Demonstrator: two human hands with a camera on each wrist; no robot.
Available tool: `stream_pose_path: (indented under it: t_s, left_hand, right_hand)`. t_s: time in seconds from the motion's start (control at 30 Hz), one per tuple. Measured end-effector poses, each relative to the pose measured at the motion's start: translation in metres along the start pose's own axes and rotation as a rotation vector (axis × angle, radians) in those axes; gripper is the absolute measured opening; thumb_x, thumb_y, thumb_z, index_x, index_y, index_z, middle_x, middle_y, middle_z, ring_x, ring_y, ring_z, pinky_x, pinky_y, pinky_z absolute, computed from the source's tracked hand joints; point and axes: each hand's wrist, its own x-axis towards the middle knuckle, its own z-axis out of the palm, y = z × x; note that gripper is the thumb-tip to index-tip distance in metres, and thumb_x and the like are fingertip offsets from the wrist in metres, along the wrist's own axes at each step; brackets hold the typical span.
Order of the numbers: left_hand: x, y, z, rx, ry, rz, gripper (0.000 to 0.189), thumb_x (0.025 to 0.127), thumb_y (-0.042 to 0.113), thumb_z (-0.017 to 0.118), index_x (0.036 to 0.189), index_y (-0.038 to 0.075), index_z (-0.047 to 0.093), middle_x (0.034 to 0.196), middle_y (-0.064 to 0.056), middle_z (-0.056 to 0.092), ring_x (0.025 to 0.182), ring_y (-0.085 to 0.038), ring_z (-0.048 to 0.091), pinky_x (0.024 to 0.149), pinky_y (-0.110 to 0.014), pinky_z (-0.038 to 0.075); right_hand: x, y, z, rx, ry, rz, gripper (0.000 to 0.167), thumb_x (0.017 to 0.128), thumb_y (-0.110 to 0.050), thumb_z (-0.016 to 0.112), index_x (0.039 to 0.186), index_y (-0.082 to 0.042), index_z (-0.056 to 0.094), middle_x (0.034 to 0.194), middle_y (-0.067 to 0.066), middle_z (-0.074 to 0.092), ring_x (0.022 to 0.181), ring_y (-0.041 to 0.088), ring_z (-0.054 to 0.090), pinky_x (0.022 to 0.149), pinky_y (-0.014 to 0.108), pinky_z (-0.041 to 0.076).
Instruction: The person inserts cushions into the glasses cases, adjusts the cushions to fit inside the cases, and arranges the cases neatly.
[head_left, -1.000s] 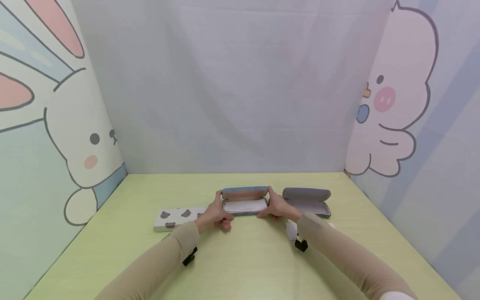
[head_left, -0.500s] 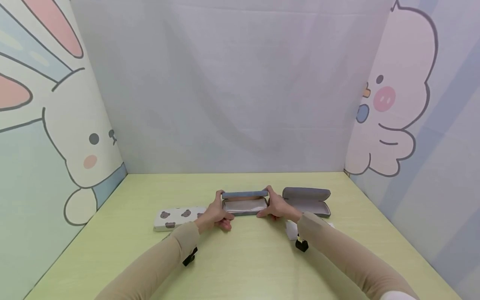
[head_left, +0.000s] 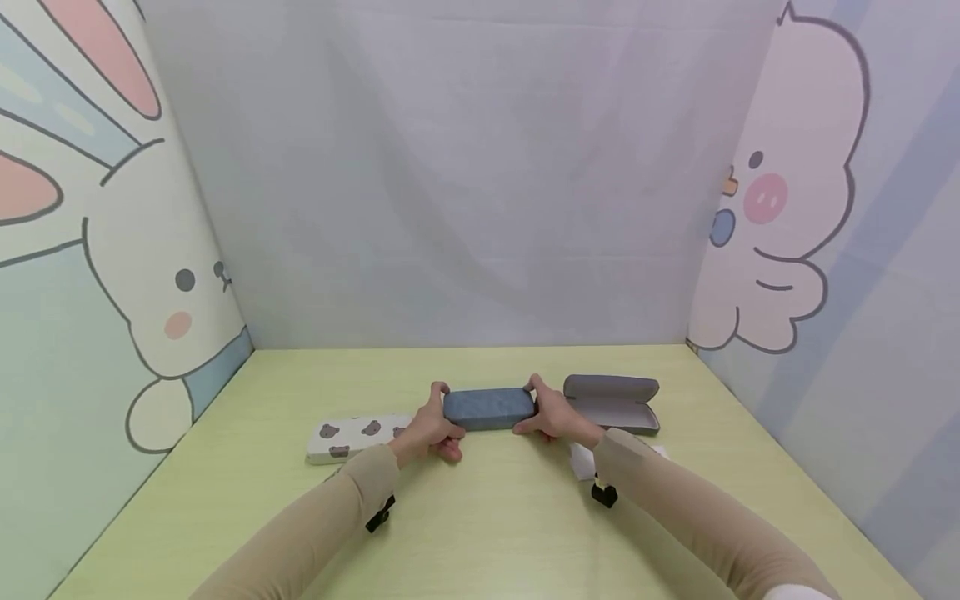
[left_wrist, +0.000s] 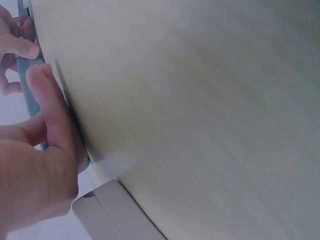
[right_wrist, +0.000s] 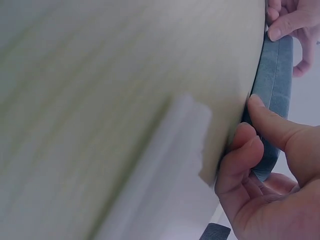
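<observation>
A blue glasses case (head_left: 489, 408) lies closed on the table in the middle of the head view. My left hand (head_left: 430, 425) grips its left end, thumb at the front edge and a finger at the back of the lid. At the opposite end my right hand (head_left: 555, 414) holds it the same way. In the right wrist view the thin seam of the case (right_wrist: 275, 75) shows between both hands. From the left wrist, the left hand (left_wrist: 42, 150) hides much of the case. What lies inside it is covered by the lid.
A white case with a bear print (head_left: 356, 439) lies left of my left hand, partly behind the forearm. Right of my right hand, a grey glasses case (head_left: 613, 408) stands with its lid up. White folded paper or cloth (head_left: 582, 461) lies partly under the right sleeve.
The blue case's lid has come down from raised to closed, covering the pale inside. Both hands have stayed at its ends, the fingers at the back lowering with the lid.
</observation>
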Motion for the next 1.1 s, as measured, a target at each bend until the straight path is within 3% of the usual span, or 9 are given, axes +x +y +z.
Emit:
stream_pose_path:
  t_s: [0.3, 0.43, 0.57, 0.63, 0.77, 0.9, 1.0, 1.1]
  left_hand:
    - [0.0, 0.002, -0.001, -0.013, -0.018, 0.013, 0.075, 0.083, -0.011, 0.063, 0.138, 0.013, 0.018, 0.062, -0.017, 0.059, 0.039, -0.016, 0.058, 0.041, -0.031, 0.055]
    - [-0.003, 0.006, -0.004, 0.067, -0.008, 0.032, 0.08, 0.081, -0.012, 0.062, 0.142, 0.014, 0.017, 0.06, -0.016, 0.06, 0.038, -0.016, 0.057, 0.042, -0.032, 0.055]
    - [-0.01, 0.017, -0.006, 0.209, 0.018, 0.097, 0.077, 0.082, -0.008, 0.057, 0.143, 0.016, 0.018, 0.053, -0.01, 0.056, 0.036, -0.017, 0.054, 0.043, -0.035, 0.055]
    - [-0.015, 0.025, -0.003, 0.219, -0.004, 0.141, 0.072, 0.084, -0.004, 0.056, 0.142, 0.017, 0.02, 0.053, -0.009, 0.055, 0.037, -0.018, 0.055, 0.045, -0.039, 0.056]
    - [-0.022, 0.036, 0.015, 0.035, -0.176, 0.171, 0.068, 0.089, 0.002, 0.06, 0.143, 0.017, 0.022, 0.062, -0.013, 0.059, 0.044, -0.019, 0.059, 0.052, -0.043, 0.059]
    - [-0.026, 0.036, 0.043, -0.166, -0.378, 0.092, 0.071, 0.092, 0.007, 0.063, 0.147, 0.018, 0.02, 0.073, -0.015, 0.064, 0.053, -0.02, 0.064, 0.057, -0.037, 0.06]
    - [-0.027, 0.034, 0.066, -0.262, -0.489, 0.021, 0.073, 0.094, 0.012, 0.063, 0.15, 0.022, 0.017, 0.081, -0.017, 0.068, 0.061, -0.02, 0.068, 0.063, -0.036, 0.062]
    - [-0.026, 0.033, 0.086, -0.346, -0.564, -0.027, 0.075, 0.095, 0.014, 0.061, 0.151, 0.025, 0.013, 0.088, -0.017, 0.071, 0.068, -0.022, 0.071, 0.071, -0.038, 0.062]
  right_hand:
    - [-0.004, -0.005, 0.0, -0.037, 0.026, 0.004, 0.065, 0.081, -0.018, 0.079, 0.127, -0.001, 0.036, 0.055, 0.013, 0.058, 0.036, 0.018, 0.046, 0.038, 0.031, 0.043]
    - [-0.01, -0.011, -0.008, -0.014, 0.026, 0.039, 0.071, 0.083, -0.016, 0.076, 0.137, -0.002, 0.031, 0.062, 0.018, 0.061, 0.037, 0.018, 0.046, 0.037, 0.027, 0.04]
    - [-0.023, -0.016, -0.026, 0.037, 0.062, 0.034, 0.068, 0.086, -0.017, 0.073, 0.141, -0.01, 0.033, 0.073, 0.015, 0.061, 0.039, 0.019, 0.048, 0.036, 0.024, 0.038]
    - [-0.033, -0.017, -0.038, 0.089, 0.063, 0.011, 0.063, 0.088, -0.02, 0.071, 0.14, -0.013, 0.036, 0.079, 0.016, 0.061, 0.04, 0.019, 0.048, 0.036, 0.026, 0.039]
    - [-0.059, -0.011, -0.063, 0.238, 0.012, -0.003, 0.059, 0.091, -0.024, 0.068, 0.14, -0.015, 0.037, 0.085, 0.019, 0.061, 0.045, 0.023, 0.05, 0.038, 0.032, 0.041]
    - [-0.086, 0.007, -0.083, 0.352, -0.039, 0.022, 0.061, 0.093, -0.025, 0.065, 0.144, -0.013, 0.034, 0.085, 0.013, 0.063, 0.052, 0.021, 0.055, 0.041, 0.028, 0.042]
    - [-0.106, 0.028, -0.096, 0.424, -0.082, 0.046, 0.063, 0.095, -0.022, 0.062, 0.147, -0.011, 0.029, 0.082, 0.009, 0.063, 0.054, 0.016, 0.055, 0.042, 0.024, 0.04]
    - [-0.125, 0.051, -0.109, 0.49, -0.122, 0.095, 0.06, 0.097, -0.019, 0.058, 0.147, -0.011, 0.025, 0.087, 0.008, 0.063, 0.053, 0.012, 0.053, 0.041, 0.028, 0.029]
